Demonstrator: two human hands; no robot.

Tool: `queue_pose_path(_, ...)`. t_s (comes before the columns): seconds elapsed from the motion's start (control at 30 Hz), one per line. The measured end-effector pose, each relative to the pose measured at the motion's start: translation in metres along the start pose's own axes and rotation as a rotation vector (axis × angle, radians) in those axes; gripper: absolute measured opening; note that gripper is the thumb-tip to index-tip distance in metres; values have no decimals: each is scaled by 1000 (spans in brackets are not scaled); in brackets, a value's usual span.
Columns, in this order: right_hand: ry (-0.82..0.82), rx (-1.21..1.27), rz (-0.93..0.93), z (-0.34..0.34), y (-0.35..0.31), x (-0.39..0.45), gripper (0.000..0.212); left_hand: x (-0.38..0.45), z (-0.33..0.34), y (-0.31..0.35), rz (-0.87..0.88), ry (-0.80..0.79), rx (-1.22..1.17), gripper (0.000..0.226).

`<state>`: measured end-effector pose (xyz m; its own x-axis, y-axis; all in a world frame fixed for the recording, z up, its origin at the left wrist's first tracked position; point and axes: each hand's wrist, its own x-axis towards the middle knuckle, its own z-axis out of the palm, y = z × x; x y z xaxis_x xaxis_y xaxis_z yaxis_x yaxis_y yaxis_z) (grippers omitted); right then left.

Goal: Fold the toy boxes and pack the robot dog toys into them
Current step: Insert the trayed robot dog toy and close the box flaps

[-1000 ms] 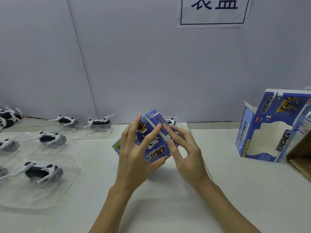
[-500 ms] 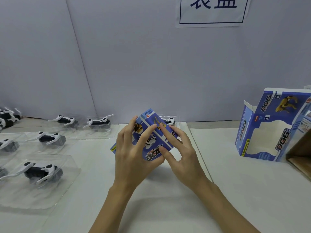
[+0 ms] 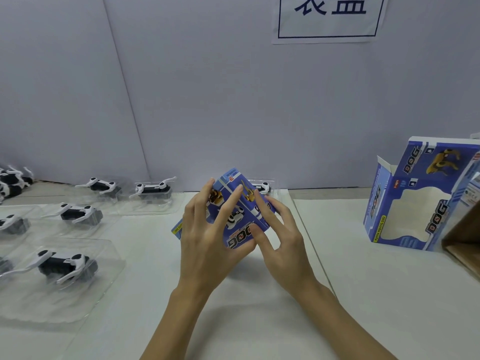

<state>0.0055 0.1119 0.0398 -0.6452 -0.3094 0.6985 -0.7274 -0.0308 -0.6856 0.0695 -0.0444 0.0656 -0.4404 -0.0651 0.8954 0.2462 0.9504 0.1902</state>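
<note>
A blue toy box [image 3: 235, 224] printed with "DOG" is held up above the middle of the white table. My left hand [image 3: 207, 237] grips its left side, fingers spread over the front and thumb under it. My right hand [image 3: 280, 235] holds the right side, its fingers pressing a panel and the thumb against the lower front. Several black-and-white robot dog toys in clear plastic trays lie at the left, one nearest [image 3: 62, 266]. Another such toy [image 3: 262, 187] sits just behind the box, mostly hidden.
A folded blue box [image 3: 415, 203] with a window stands upright at the right. A brown cardboard carton [image 3: 465, 240] is at the right edge. A grey wall with a paper sign [image 3: 330, 16] closes the back. The white table [image 3: 259, 320] spreads below my arms.
The box has been turned and pressed a little between my hands; my fingers have shifted over its panels. Nothing else on the table has moved.
</note>
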Motion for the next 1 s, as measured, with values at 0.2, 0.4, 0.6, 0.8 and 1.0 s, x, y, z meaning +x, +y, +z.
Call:
queue_pose_path(0.2, -4, -62, 4, 3, 2, 2, 53, 0, -1, -2, -24, -1, -41, 80)
queue_pose_path(0.4, -20, -174, -64, 0, 0, 2, 56, 1, -3, -1, -17, -7, -49, 77)
queue_pose_path(0.6, -25, -149, -60, 1, -2, 2, 52, 1, -2, 0, -2, 11, -51, 74)
queue_pose_path(0.8, -27, -141, -53, 4, -5, 3, 50, 1, -1, -4, -23, 23, -60, 76)
queue_pose_path(1.0, -32, -189, -57, 1, -4, 2, 51, 0, 1, -3, 2, -1, -54, 68)
